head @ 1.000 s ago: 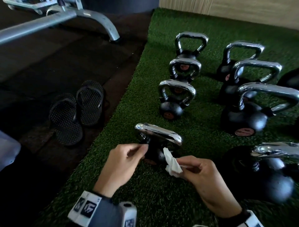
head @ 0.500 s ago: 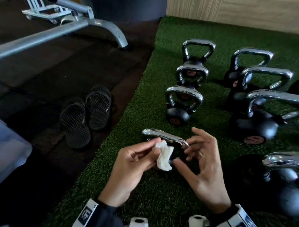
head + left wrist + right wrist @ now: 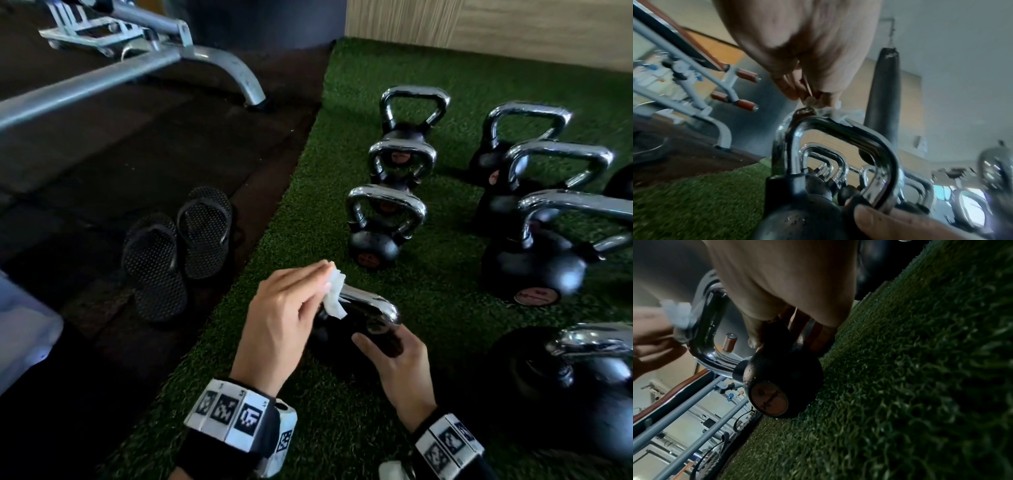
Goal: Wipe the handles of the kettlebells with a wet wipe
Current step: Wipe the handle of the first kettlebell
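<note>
A small black kettlebell (image 3: pixel 359 329) with a chrome handle (image 3: pixel 373 305) stands nearest me on the green turf. My left hand (image 3: pixel 308 291) pinches a crumpled white wet wipe (image 3: pixel 334 294) and presses it onto the left end of that handle. In the left wrist view the wipe (image 3: pixel 838 113) lies on top of the handle (image 3: pixel 838 129). My right hand (image 3: pixel 394 353) grips the kettlebell at the right foot of its handle, thumb in front, fingers hidden behind. The right wrist view shows the ball (image 3: pixel 783 374) under the right hand (image 3: pixel 787 288).
Several more kettlebells (image 3: pixel 383 226) stand in rows on the turf (image 3: pixel 342 428) ahead and to the right, one large one (image 3: pixel 565 363) close by my right wrist. Black sandals (image 3: pixel 178 246) and a grey bench frame (image 3: pixel 154 65) are on the dark floor at left.
The wipe passed from my right hand to my left, which now presses it on the handle's left end. My right hand dropped to grip the kettlebell's right side.
</note>
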